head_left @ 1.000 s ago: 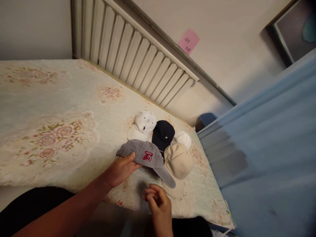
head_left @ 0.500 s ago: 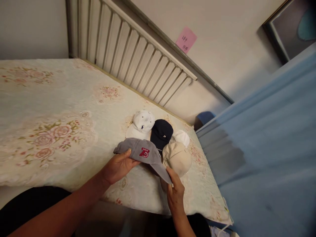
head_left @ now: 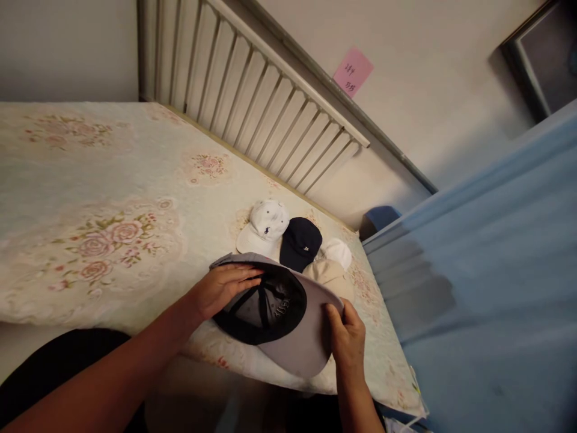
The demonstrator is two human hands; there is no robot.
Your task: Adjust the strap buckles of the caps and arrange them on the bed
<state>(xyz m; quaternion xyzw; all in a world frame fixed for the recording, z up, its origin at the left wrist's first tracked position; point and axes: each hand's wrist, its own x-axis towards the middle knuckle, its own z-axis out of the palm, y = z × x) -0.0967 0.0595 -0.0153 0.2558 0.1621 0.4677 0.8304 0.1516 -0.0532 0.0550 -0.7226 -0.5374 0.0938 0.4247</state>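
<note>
A grey baseball cap (head_left: 297, 355) is tilted so that its black-lined inside and the underside of its brim face me. My right hand (head_left: 347, 337) grips the brim's right edge, its thumb on the underside. My left hand (head_left: 228, 288) holds the cap's left rim, with straight fingers reaching over the opening and the thumb hidden. Just behind lie a white cap (head_left: 265, 225) with a small dark emblem, a navy cap (head_left: 301, 243), a beige cap (head_left: 327, 273) partly covered by the grey brim, and another white cap (head_left: 338, 252).
The caps rest on a bed or table with a floral cover (head_left: 135, 180). A pale slatted radiator (head_left: 261, 90) runs along the wall behind, below a pink note (head_left: 354, 71). Blue curtain fabric (head_left: 487, 270) hangs at the right. A dark blue object (head_left: 381, 218) stands at the far corner.
The grey cap has been turned over, from its outside with the red emblem to its inside. My right hand has moved right with the brim. The view has shifted slightly.
</note>
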